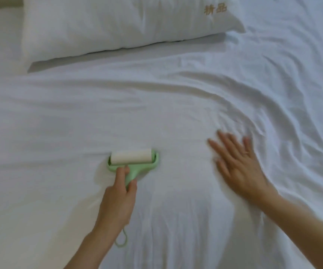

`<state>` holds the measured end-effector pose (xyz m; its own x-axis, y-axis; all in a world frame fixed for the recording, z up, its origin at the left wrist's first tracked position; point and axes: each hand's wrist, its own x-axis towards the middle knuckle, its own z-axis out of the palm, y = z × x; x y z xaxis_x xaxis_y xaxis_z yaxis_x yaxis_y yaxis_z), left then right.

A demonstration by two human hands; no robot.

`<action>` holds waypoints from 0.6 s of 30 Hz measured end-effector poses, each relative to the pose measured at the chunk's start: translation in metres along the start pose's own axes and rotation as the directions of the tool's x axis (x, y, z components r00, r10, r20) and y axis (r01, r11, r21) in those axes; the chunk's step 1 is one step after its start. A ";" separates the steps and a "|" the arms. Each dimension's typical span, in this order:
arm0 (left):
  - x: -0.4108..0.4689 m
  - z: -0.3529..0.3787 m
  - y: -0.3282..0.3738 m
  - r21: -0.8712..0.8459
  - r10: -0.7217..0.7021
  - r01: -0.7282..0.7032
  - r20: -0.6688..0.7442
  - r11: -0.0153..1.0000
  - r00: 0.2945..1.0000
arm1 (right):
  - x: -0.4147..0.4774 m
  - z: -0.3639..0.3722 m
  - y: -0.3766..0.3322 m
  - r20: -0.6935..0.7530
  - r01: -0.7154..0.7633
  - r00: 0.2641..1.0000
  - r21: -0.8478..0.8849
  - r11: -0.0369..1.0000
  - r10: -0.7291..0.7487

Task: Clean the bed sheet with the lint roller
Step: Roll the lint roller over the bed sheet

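Head view: we want the lint roller drum flat on the bed sheet, light even pressure, straight overlapping strokes toward the pillow at 12 o'clock, cloth pinned taut so it doesn't bunch. Our left hand curls fingers and thumb round the green handle, roller on the sheet at 7 o'clock of centre. Our right hand lies flat, fingers spread, pressing the sheet at 3 o'clock of the roller, gripping nothing.
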<state>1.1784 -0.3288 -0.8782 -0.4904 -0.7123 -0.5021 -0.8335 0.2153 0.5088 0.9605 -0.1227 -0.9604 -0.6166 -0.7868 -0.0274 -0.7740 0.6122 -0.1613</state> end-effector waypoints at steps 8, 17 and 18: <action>0.157 -0.030 0.089 0.127 0.096 -0.093 -0.014 0.988 0.995 | 0.001 0.005 -0.003 -0.053 -0.358 0.932 0.042 0.933 0.360; 0.108 -0.027 0.060 0.212 0.109 -0.128 0.100 0.969 0.989 | 0.003 0.012 0.002 -0.104 -0.349 0.931 0.036 0.937 0.351; 0.080 -0.023 0.039 0.226 0.072 -0.100 0.128 0.969 0.989 | 0.003 0.012 0.002 -0.111 -0.350 0.929 0.036 0.936 0.352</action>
<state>1.1128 -0.3926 -0.8829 -0.5774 -0.6039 -0.5494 -0.8164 0.4307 0.3846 0.9588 -0.1245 -0.9723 -0.8615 -0.5070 0.0273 -0.5034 0.8458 -0.1769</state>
